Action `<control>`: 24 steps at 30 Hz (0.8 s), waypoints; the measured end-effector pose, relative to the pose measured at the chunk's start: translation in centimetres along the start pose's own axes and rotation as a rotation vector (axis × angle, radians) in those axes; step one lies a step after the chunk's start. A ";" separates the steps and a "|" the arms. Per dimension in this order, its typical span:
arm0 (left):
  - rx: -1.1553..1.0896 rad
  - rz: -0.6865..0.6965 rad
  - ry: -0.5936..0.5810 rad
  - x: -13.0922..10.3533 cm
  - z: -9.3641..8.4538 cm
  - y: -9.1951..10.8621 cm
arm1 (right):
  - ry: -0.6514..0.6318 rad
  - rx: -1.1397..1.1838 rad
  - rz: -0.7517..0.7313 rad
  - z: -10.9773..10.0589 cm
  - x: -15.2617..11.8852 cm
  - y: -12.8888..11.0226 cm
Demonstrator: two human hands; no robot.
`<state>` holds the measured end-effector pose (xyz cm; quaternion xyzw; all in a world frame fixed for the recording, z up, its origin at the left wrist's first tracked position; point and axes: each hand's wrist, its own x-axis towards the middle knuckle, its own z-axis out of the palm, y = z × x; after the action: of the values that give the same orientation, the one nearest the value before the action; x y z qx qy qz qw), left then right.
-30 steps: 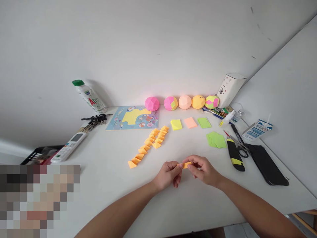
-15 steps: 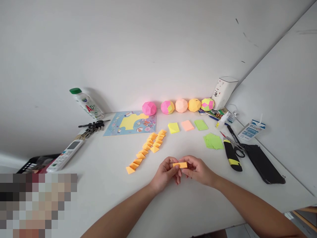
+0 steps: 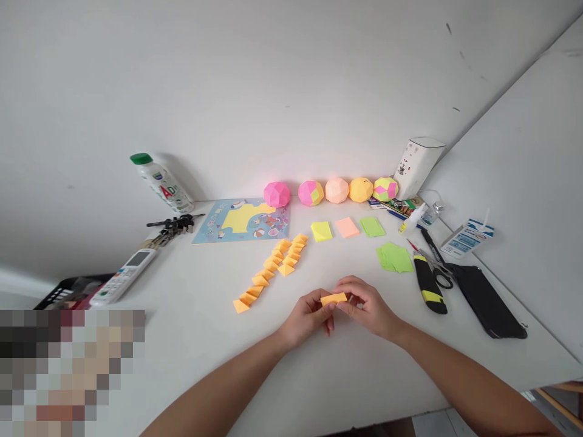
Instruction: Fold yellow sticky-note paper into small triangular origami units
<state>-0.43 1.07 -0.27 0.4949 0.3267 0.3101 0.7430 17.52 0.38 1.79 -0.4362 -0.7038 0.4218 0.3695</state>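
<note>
"Near the middle of the white table (image 3: 195, 340), what are those hands on?"

"A small folded orange strip (image 3: 334, 298), held between the two of them. Its long axis runs left to right, with the right end tipped slightly toward the far side."

"Room to move?"

"On the near side, yes: a wide stretch of tabletop reaches from the hands to the near edge. Farther off and to the left, two rows of folded orange pieces (image 3: 262, 278) slant from near left to far right, apart from the fingers. On the far right lie loose green sheets (image 3: 394, 258), then a black-and-yellow tool (image 3: 429, 285)."

"And the hands?"

"The left hand (image 3: 304, 318) pinches the strip's left part, thumb on the near side, fingers curled. The right hand (image 3: 371, 311) is bent around the right end, thumb and fingers close about it; how firmly they press, I can't tell. Both forearms come in from the near side and slant toward each other."
</note>
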 end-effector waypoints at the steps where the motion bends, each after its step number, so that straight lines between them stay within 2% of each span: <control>1: 0.025 -0.001 -0.006 0.0 0.0 0.1 | 0.000 0.005 0.000 0.0 0.0 0.1; 7: 0.158 0.005 0.051 -0.2 0.1 -0.1 | -0.013 0.098 0.171 0.2 -0.4 0.3; 10: 0.142 0.006 0.099 -0.2 0.1 -0.3 | 0.011 0.126 0.264 0.2 -0.4 0.3; 13: 0.102 0.019 0.096 -0.2 0.1 -0.2 | -0.009 0.140 0.309 0.2 -0.3 0.4; 18: 0.062 0.075 0.086 -0.4 0.2 0.2 | 0.018 0.146 0.321 0.2 -0.2 0.3; 21: 0.053 0.057 0.106 -0.3 0.1 0.2 | 0.033 0.121 0.290 0.3 -0.3 0.2; 24: 0.053 0.018 0.078 -0.1 0.1 0.1 | 0.043 0.089 0.245 0.2 -0.3 0.1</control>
<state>-0.46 0.94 -0.14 0.5048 0.3592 0.3272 0.7135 17.47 0.04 1.53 -0.5111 -0.6175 0.4853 0.3492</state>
